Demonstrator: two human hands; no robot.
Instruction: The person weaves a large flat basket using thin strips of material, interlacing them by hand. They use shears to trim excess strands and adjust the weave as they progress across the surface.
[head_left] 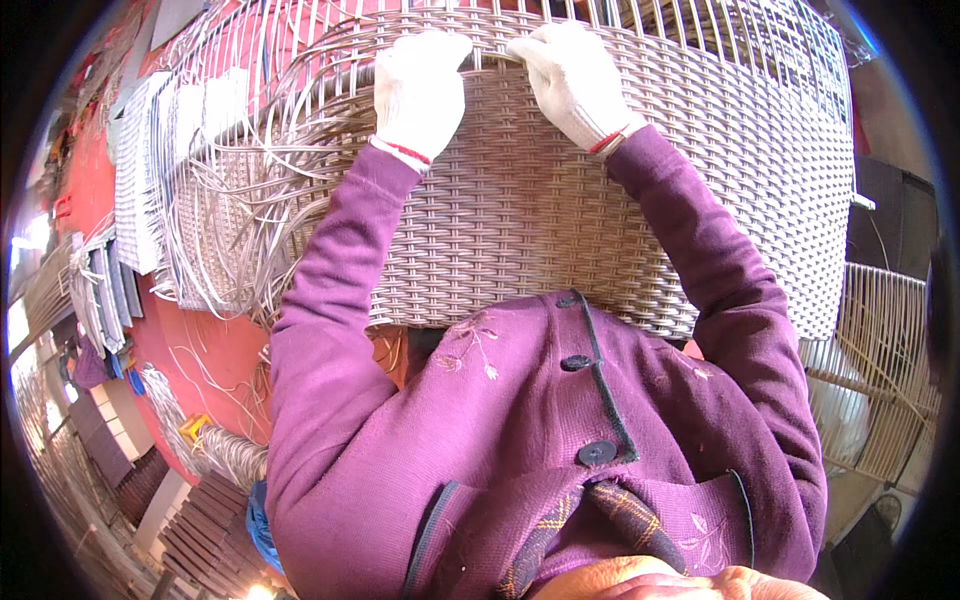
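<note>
A large grey-brown wicker panel [520,190] of flat woven strands stands before me, its upright stakes [700,25] bare along the far edge. Both my hands wear white knitted gloves with red-trimmed cuffs. At the top row of the weave, my left hand [420,92] is closed, fingertips pinching a weaving strand [490,62]. A short way to its right, my right hand [572,82] is closed on the same row, thumb and fingers at the strand. The fingertips partly hide the strand. Long loose strands [270,170] fan out left of my left hand.
Beyond the loose strands stands a white ribbed piece [150,190]. Red floor or cloth [215,355] shows at left, with a coil of pale strands [225,450] and stacked brown slats [210,535]. A rod-like frame [875,350] stands at the right.
</note>
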